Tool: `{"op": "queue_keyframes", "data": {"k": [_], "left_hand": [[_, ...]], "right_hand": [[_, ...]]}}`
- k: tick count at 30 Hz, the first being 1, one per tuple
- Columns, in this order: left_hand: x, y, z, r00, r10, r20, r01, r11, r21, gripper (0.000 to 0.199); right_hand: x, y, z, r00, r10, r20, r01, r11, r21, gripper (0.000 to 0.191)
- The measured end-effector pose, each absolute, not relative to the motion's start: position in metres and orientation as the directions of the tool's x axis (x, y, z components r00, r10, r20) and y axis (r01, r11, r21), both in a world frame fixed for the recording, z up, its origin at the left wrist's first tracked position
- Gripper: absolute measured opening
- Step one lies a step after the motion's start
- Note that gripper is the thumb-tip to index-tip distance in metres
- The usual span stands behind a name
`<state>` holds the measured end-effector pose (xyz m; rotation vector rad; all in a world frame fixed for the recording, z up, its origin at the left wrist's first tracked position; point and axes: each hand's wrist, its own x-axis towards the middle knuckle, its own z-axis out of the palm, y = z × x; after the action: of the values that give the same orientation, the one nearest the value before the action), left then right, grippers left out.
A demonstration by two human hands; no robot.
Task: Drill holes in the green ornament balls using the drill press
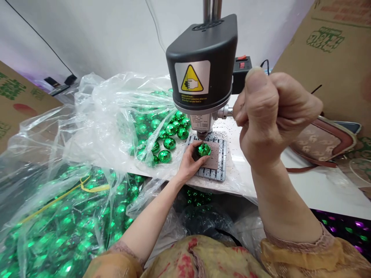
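Green ball (204, 149), one: over the pink pad (213, 162), pinched by my left hand (189, 164); round, so may slip if gripped loosely; fingertips risk a nip if my right hand (268, 112), fisted on the lever (230, 111) at 2 o'clock, pulls early
Machine (199, 42), 12 o'clock: label (193, 78), "Attention:", smaller lines blurred

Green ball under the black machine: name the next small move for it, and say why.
Probably ease the lever gently with the right hand, holding the green ball steady: that fist is closed at the lever, while the left hand grips the ball on the brown pad, beneath the machine's chuck.
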<state>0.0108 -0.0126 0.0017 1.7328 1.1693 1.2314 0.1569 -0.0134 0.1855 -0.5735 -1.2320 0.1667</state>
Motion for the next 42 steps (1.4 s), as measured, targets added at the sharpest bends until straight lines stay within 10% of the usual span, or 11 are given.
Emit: {"op": "queue_keyframes", "data": {"k": [20, 42], "left_hand": [[0.013, -0.012, 0.0, 0.118, 0.926, 0.358, 0.231, -0.376, 0.897, 0.051], [0.014, -0.011, -0.004, 0.11, 0.929, 0.353, 0.246, -0.369, 0.896, 0.05]], "right_hand": [[0.158, -0.011, 0.148, 0.297, 0.058, 0.953, 0.339, 0.927, -0.162, 0.048], [0.168, -0.01, 0.129, 0.076, 0.006, 0.997, 0.192, 0.981, -0.021, 0.043]]}}
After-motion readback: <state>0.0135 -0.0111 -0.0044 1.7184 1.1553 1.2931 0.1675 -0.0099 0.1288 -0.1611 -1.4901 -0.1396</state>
